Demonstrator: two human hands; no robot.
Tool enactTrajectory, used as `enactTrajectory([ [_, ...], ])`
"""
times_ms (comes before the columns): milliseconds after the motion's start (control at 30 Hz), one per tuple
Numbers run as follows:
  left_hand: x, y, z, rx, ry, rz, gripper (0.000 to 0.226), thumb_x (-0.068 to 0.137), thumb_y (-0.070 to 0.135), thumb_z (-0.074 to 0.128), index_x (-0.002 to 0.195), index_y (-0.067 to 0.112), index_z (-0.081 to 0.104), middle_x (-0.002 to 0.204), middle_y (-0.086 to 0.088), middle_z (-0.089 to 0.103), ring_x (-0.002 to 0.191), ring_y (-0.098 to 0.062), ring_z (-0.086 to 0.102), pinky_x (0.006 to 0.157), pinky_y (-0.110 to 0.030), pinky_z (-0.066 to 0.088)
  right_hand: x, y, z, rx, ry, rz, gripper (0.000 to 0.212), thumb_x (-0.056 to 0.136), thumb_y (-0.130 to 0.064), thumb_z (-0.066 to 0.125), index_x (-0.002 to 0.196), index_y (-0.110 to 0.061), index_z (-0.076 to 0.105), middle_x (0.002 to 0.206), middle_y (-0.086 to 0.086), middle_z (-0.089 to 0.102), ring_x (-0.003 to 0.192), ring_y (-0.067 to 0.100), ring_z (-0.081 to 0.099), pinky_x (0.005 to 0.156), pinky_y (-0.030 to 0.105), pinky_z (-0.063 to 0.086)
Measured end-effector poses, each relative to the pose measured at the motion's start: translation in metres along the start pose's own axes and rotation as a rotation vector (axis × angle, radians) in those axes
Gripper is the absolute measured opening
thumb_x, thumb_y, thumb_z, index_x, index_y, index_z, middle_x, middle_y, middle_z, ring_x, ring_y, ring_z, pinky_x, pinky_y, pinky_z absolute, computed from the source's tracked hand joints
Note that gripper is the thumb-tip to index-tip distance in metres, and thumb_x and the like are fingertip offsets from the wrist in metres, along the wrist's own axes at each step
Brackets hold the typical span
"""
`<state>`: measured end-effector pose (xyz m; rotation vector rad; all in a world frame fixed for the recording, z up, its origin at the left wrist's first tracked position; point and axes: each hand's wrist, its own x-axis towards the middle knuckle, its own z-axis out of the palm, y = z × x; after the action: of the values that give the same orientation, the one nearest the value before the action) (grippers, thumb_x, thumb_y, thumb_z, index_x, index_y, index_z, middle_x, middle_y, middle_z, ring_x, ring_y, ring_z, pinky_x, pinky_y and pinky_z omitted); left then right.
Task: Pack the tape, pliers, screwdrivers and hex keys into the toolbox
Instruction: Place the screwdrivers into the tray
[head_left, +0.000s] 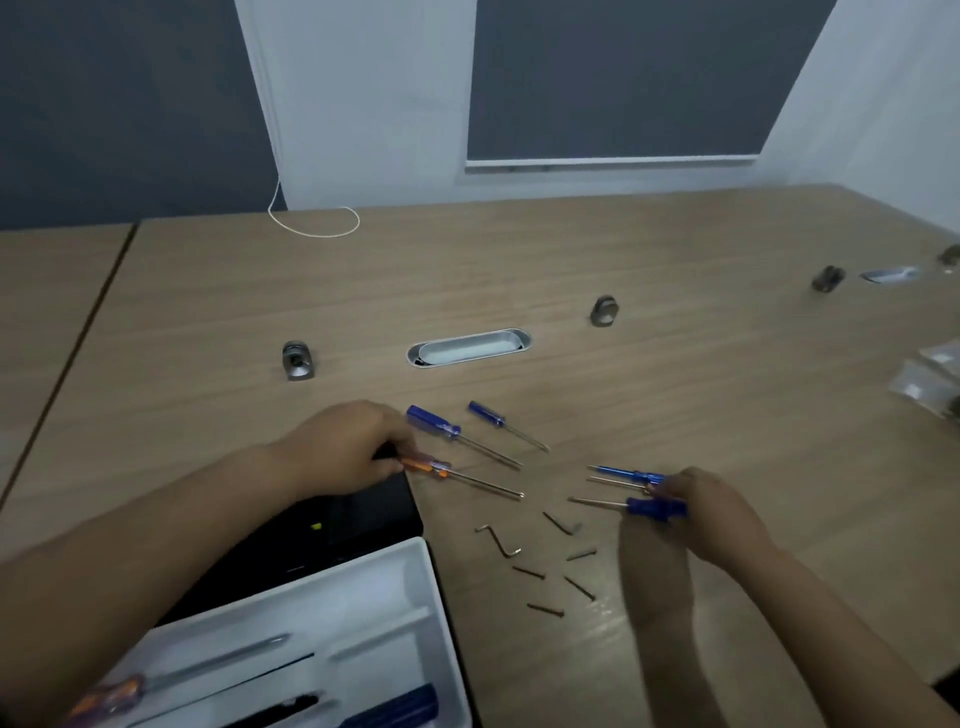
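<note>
My left hand grips the handle of an orange screwdriver that lies on the wooden table beside the black toolbox. My right hand is closed on blue-handled screwdrivers, their shafts pointing left. Two more blue screwdrivers lie loose between the hands and the table's cable slot. Several small dark hex keys are scattered on the table below them. The white tray in the toolbox holds an orange screwdriver, a blue handle and dark tools.
A metal cable slot is set in the table, with small metal fittings on either side. Clear plastic bags lie at the right edge. A white cord loops at the back.
</note>
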<state>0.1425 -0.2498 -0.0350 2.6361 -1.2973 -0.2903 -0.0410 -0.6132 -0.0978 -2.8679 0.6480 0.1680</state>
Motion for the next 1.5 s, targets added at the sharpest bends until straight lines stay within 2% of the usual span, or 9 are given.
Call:
enactTrajectory([
  [133, 0.074, 0.005, 0.032, 0.207, -0.252, -0.087, 0.039, 0.084, 0.032, 0.066, 0.121, 0.019, 0.061, 0.124, -0.003, 0.059, 0.115, -0.025, 0.055, 0.092, -0.033, 0.046, 0.006, 0.009, 0.017, -0.075, -0.011, -0.034, 0.032, 0.079, -0.032, 0.068, 0.110, -0.026, 0.066, 0.104, 0.003, 0.065, 0.096, 0.024, 0.060, 0.075, 0.033, 0.048],
  [300, 0.106, 0.014, 0.051, 0.467, -0.439, -0.053, 0.018, 0.084, 0.012, 0.059, 0.100, 0.003, 0.063, 0.111, -0.016, 0.063, 0.102, -0.033, 0.061, 0.074, -0.036, 0.048, 0.004, 0.011, 0.023, -0.067, 0.039, -0.038, 0.024, 0.082, -0.036, 0.065, 0.105, -0.026, 0.067, 0.106, 0.002, 0.066, 0.096, 0.023, 0.061, 0.072, 0.033, 0.050],
  [500, 0.109, 0.006, 0.058, 0.437, -0.365, 0.003, 0.020, 0.089, 0.022, 0.058, 0.095, 0.005, 0.065, 0.107, -0.016, 0.065, 0.097, -0.034, 0.062, 0.072, -0.034, 0.047, -0.005, 0.012, 0.020, -0.033, 0.040, -0.008, 0.039, 0.074, -0.020, 0.073, 0.111, -0.028, 0.066, 0.106, 0.002, 0.069, 0.094, 0.027, 0.063, 0.070, 0.036, 0.052],
  [667, 0.078, 0.004, 0.015, 0.110, -0.049, 0.075, 0.021, 0.079, 0.027, 0.071, 0.095, 0.016, 0.067, 0.098, -0.005, 0.066, 0.092, -0.026, 0.061, 0.074, -0.033, 0.046, -0.025, -0.015, -0.019, 0.020, 0.218, -0.181, 0.043, 0.059, 0.002, 0.082, 0.096, -0.015, 0.068, 0.081, 0.003, 0.067, 0.068, 0.026, 0.061, 0.055, 0.029, 0.041],
  [833, -0.034, -0.003, -0.038, -0.185, 0.079, 0.110, 0.024, 0.070, 0.026, 0.081, 0.090, 0.019, 0.072, 0.080, 0.002, 0.066, 0.071, -0.012, 0.061, 0.066, -0.030, 0.052, -0.075, -0.097, -0.060, 0.185, 0.058, -0.594, 0.046, 0.068, -0.020, 0.080, 0.108, -0.036, 0.063, 0.097, -0.019, 0.059, 0.082, 0.002, 0.058, 0.075, 0.020, 0.045],
  [1100, -0.230, -0.052, -0.015, -0.162, 0.000, -0.261, 0.019, 0.068, 0.040, 0.073, 0.085, 0.034, 0.072, 0.079, 0.019, 0.063, 0.071, 0.002, 0.060, 0.061, -0.012, 0.046, -0.123, -0.200, -0.024, 0.081, -0.259, -1.044, 0.037, 0.082, -0.039, 0.052, 0.118, -0.038, 0.058, 0.103, -0.013, 0.058, 0.084, 0.002, 0.056, 0.068, 0.016, 0.044],
  [1300, -0.259, -0.051, 0.006, -0.144, 0.021, -0.316, 0.028, 0.070, 0.044, 0.068, 0.095, 0.034, 0.074, 0.075, 0.026, 0.052, 0.067, 0.015, 0.051, 0.062, -0.002, 0.035, -0.128, -0.231, -0.013, -0.058, -0.347, -1.062, 0.042, 0.092, -0.028, 0.052, 0.134, -0.034, 0.047, 0.120, -0.004, 0.052, 0.107, 0.014, 0.052, 0.080, 0.021, 0.037],
  [1400, -0.260, -0.049, 0.015, -0.113, 0.053, -0.305, 0.026, 0.071, 0.031, 0.076, 0.097, 0.034, 0.071, 0.081, 0.022, 0.054, 0.069, 0.013, 0.048, 0.064, -0.004, 0.035, -0.130, -0.230, -0.005, -0.126, -0.344, -1.025, 0.042, 0.092, -0.028, 0.051, 0.133, -0.031, 0.047, 0.121, -0.001, 0.052, 0.112, 0.018, 0.050, 0.084, 0.027, 0.040],
  [1500, -0.258, -0.047, 0.022, -0.120, 0.166, -0.236, 0.024, 0.068, 0.041, 0.076, 0.089, 0.032, 0.069, 0.086, 0.017, 0.057, 0.075, 0.006, 0.053, 0.065, -0.016, 0.046, -0.131, -0.225, 0.000, -0.091, -0.341, -1.014, 0.041, 0.090, -0.029, 0.052, 0.131, -0.028, 0.051, 0.125, 0.000, 0.056, 0.116, 0.019, 0.049, 0.092, 0.030, 0.041],
])
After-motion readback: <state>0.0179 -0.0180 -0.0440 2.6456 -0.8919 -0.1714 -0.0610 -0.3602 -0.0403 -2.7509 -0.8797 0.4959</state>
